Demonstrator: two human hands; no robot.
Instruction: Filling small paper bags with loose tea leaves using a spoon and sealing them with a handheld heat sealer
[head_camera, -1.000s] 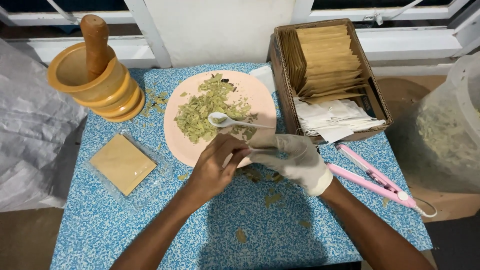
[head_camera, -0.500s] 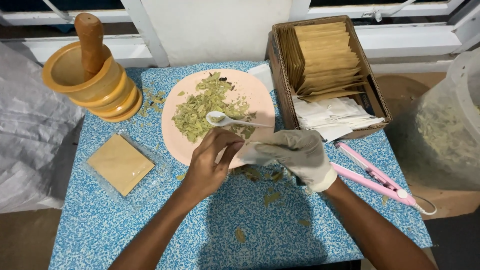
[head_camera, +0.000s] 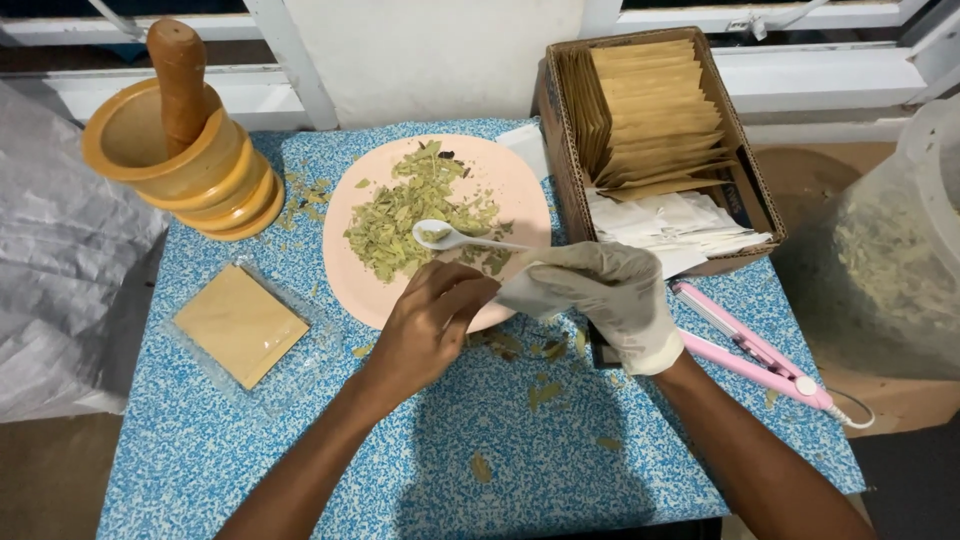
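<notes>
Since the earlier frame our hands have barely shifted, staying at 6 o'clock of the pink plate (head_camera: 520, 190). We pinch a small white sachet (head_camera: 522, 293) between the bare left hand (head_camera: 430, 325) and the gloved right hand (head_camera: 610, 300), which also pinches the white plastic spoon (head_camera: 450, 237) whose bowl rests over the dried leaves (head_camera: 410, 210). We judge the sachet light, limp and easily crumpled, best held by its top edges; the leaves are brittle and spill readily onto the table (head_camera: 300, 440).
</notes>
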